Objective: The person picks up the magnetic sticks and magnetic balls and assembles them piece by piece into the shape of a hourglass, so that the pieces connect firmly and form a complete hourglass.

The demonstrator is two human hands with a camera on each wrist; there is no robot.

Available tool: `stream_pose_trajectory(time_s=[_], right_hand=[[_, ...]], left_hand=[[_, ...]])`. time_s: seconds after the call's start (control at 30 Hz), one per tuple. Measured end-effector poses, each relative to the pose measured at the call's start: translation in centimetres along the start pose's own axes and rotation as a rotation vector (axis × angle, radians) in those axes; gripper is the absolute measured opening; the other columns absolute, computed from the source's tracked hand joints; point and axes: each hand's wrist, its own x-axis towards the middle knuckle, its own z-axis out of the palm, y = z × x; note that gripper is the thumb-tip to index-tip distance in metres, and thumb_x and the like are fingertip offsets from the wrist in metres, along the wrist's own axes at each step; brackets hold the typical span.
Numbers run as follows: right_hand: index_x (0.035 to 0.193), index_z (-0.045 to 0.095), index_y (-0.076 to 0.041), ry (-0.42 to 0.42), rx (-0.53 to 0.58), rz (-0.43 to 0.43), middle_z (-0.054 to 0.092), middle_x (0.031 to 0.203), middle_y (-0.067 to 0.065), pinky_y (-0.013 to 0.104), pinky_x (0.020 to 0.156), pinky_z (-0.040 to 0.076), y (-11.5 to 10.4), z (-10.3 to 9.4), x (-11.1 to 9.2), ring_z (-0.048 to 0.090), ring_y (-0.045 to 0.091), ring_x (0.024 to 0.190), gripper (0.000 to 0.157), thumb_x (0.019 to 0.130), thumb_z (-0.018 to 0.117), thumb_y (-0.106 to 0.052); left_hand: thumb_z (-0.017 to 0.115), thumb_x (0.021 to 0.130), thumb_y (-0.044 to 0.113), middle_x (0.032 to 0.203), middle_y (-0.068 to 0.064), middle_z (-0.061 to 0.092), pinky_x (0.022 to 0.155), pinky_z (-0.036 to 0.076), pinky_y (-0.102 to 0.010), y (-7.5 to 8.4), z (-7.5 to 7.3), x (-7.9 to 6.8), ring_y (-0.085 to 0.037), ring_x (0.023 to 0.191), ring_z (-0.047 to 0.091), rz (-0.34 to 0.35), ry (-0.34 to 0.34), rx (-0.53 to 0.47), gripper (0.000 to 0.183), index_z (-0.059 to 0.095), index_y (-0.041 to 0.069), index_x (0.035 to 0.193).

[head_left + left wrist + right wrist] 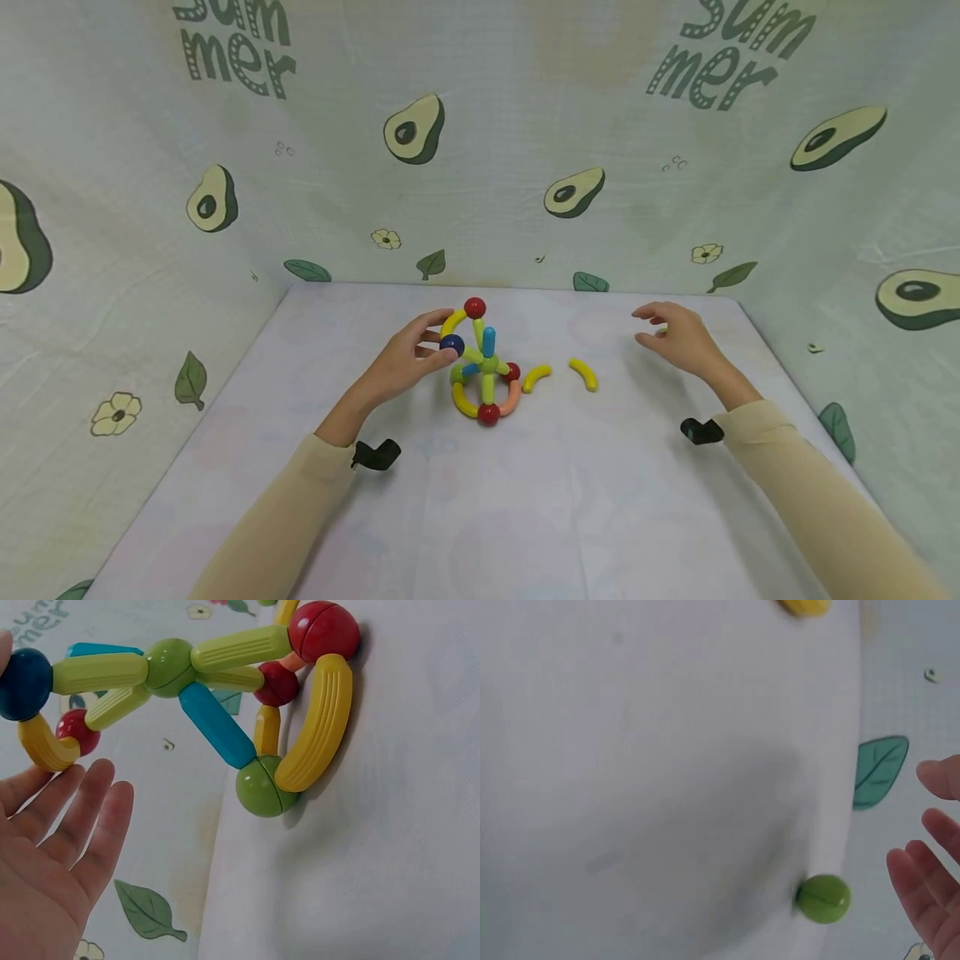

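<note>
A model of magnetic balls and sticks (488,365) stands on the table, with red, green and blue balls joined by straight and curved sticks. At its left side, my left hand (408,354) pinches it, the thumb on the dark blue ball (26,684) and the index fingertip against a curved yellow stick (46,746). The other left fingers extend beneath that stick in the left wrist view. Over the table's right part, my right hand (678,337) hovers with loosely bent fingers and holds nothing. A loose green ball (823,898) lies on the table near it, mostly hidden in the head view.
Two loose curved yellow sticks, a nearer one (536,378) and a farther one (583,375), lie right of the model. The pale table (480,517) meets avocado-print cloth walls (495,108) at the back and both sides. Black wrist mounts (377,455) sit below both hands.
</note>
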Motion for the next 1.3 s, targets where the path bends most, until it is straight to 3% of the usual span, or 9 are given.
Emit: stream_pose_trajectory(time_s=[0.27, 0.53, 0.83, 1.03, 1.3], right_hand=[[0.135, 0.064, 0.007, -0.021, -0.051, 0.061, 0.058, 0.135, 0.035, 0.071, 0.104, 0.043, 4.0, -0.1, 0.0, 0.053, 0.054, 0.124, 0.041, 0.096, 0.072, -0.006], [0.133, 0.065, 0.008, -0.044, -0.055, 0.07, 0.063, 0.126, 0.034, 0.066, 0.098, 0.049, 6.3, 0.5, -0.3, 0.059, 0.053, 0.115, 0.041, 0.095, 0.075, -0.004], [0.133, 0.066, 0.006, -0.056, -0.037, 0.092, 0.066, 0.128, 0.032, 0.063, 0.095, 0.054, 6.8, 1.0, -0.2, 0.066, 0.049, 0.111, 0.038, 0.097, 0.074, -0.005], [0.134, 0.066, 0.004, -0.018, -0.003, 0.048, 0.068, 0.13, 0.028, 0.06, 0.096, 0.057, 3.7, 1.3, 0.5, 0.069, 0.045, 0.111, 0.037, 0.1, 0.073, -0.008], [0.134, 0.068, -0.001, 0.013, 0.095, -0.07, 0.071, 0.127, 0.02, 0.052, 0.092, 0.062, -4.4, 1.8, 1.9, 0.072, 0.037, 0.108, 0.037, 0.1, 0.075, -0.011]], left_hand=[[0.076, 0.098, 0.046, 0.161, -0.007, 0.046, 0.113, 0.05, -0.052, -0.1, 0.0, 0.1, -0.031, 0.136, 0.055, -0.006, 0.007, 0.0, 0.077, 0.04, 0.025, 0.163], [0.077, 0.098, 0.045, 0.162, -0.006, 0.046, 0.112, 0.051, -0.051, -0.2, 0.1, 0.1, -0.03, 0.136, 0.055, -0.018, 0.015, 0.005, 0.077, 0.04, 0.027, 0.163], [0.077, 0.098, 0.044, 0.161, -0.007, 0.046, 0.112, 0.051, -0.052, -0.1, 0.0, -0.1, -0.031, 0.136, 0.055, -0.011, 0.016, 0.009, 0.077, 0.04, 0.026, 0.163], [0.077, 0.098, 0.044, 0.162, -0.008, 0.046, 0.112, 0.051, -0.052, 0.1, 0.0, -0.1, -0.031, 0.136, 0.055, -0.021, 0.014, 0.001, 0.077, 0.04, 0.026, 0.163], [0.077, 0.098, 0.044, 0.161, -0.008, 0.046, 0.111, 0.052, -0.052, 0.1, 0.1, -0.1, -0.031, 0.136, 0.055, -0.019, 0.015, 0.001, 0.077, 0.04, 0.026, 0.163]])
